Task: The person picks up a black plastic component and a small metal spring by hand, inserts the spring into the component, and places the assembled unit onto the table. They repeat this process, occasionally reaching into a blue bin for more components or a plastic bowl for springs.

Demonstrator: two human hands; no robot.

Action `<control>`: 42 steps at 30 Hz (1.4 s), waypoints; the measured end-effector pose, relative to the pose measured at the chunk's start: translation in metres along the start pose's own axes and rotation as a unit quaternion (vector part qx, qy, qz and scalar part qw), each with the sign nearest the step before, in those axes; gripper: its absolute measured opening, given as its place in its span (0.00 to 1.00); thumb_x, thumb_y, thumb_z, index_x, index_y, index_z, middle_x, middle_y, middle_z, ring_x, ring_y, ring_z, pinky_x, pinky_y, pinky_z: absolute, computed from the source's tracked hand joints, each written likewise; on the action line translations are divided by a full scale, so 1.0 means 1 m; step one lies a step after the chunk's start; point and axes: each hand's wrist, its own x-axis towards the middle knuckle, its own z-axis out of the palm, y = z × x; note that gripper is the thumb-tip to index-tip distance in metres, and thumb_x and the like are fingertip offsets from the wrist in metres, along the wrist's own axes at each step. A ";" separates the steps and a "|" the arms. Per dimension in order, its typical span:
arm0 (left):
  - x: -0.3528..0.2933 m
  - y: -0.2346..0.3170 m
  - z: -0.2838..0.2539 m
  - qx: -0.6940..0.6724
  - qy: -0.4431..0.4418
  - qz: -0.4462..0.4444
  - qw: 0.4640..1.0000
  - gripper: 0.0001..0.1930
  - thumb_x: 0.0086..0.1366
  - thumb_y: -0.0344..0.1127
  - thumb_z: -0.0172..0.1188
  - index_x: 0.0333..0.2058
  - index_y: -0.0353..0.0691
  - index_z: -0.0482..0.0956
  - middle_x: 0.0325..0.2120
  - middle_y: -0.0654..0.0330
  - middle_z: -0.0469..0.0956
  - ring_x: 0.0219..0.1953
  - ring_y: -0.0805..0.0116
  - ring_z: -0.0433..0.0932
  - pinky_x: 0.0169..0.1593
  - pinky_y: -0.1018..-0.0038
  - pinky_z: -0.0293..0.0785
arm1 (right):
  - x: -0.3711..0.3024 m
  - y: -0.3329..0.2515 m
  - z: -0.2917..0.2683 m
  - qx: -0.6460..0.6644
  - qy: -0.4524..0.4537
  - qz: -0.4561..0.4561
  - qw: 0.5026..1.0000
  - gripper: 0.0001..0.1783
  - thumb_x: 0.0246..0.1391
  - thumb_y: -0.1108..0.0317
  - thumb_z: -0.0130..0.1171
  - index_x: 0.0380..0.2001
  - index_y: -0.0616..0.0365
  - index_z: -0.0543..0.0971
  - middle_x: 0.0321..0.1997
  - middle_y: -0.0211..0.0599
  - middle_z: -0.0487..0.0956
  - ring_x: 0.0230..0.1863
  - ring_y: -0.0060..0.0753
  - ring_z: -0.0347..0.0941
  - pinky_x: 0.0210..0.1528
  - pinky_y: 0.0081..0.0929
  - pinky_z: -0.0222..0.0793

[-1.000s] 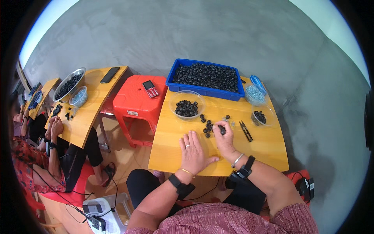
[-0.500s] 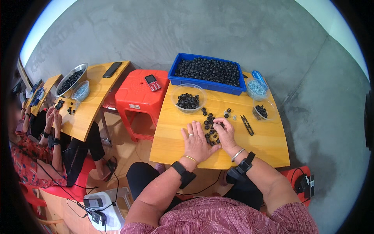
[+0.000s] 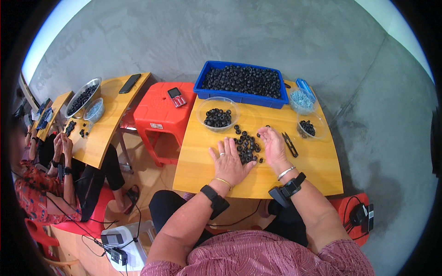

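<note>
Near edge of the tabletop [image 3: 216, 186] is crossed by both wrists. Left hand [image 3: 231, 164] is laid palm down, fingers spread, thumb stretched rightward to the near end of the loose black beads [image 3: 247, 146]. Right hand [image 3: 273, 148] is held thumb side up, fingers curved and close together; whether a bead is pinched in that grip cannot be told.

Beads are heaped between the two grips, nearer the left one. Heap is drawn out lengthwise, long axis run from far left to near right; single beads are round, holes turned various ways. A few strays are scattered at the far end and by the right fingertips.

Black thread snips [image 3: 290, 145] are placed just right of the right hand, narrow end aimed far and slightly left. Bare wood is left between heap and near edge, and from snips to the right edge. Farther off, black beads are held in a clear round bowl [image 3: 200, 116], left, and a small clear tub [image 3: 318, 133], right. Far edge is lined by a blue tray [image 3: 237, 98], filled with black beads. Beyond, a grey wall [image 3: 258, 32] is seen.
</note>
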 end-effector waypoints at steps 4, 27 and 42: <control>-0.002 -0.004 -0.002 -0.003 -0.010 -0.016 1.000 0.50 0.49 0.65 0.46 0.55 0.25 0.43 0.56 0.42 0.48 0.59 0.46 0.46 0.56 0.46 0.38 | -0.012 -0.020 -0.005 -0.152 0.003 -0.014 0.988 0.09 0.50 0.68 0.46 0.30 0.61 0.72 0.32 0.31 0.73 0.35 0.22 0.68 0.42 0.22 0.62; -0.026 -0.007 -0.004 0.008 -0.022 0.028 0.999 0.38 0.56 0.54 0.45 0.54 0.25 0.51 0.57 0.43 0.48 0.59 0.44 0.46 0.58 0.49 0.35 | -0.073 -0.028 -0.005 -0.649 -0.204 -0.168 0.713 0.12 0.42 0.68 0.55 0.28 0.60 0.65 0.23 0.47 0.72 0.29 0.50 0.70 0.30 0.40 0.65; -0.019 -0.007 -0.002 -0.019 -0.014 -0.001 1.000 0.35 0.55 0.50 0.46 0.54 0.27 0.52 0.57 0.46 0.49 0.59 0.46 0.46 0.56 0.44 0.35 | -0.065 -0.027 0.007 -0.694 -0.228 -0.132 0.670 0.11 0.45 0.67 0.53 0.31 0.58 0.65 0.26 0.47 0.73 0.29 0.50 0.70 0.31 0.39 0.66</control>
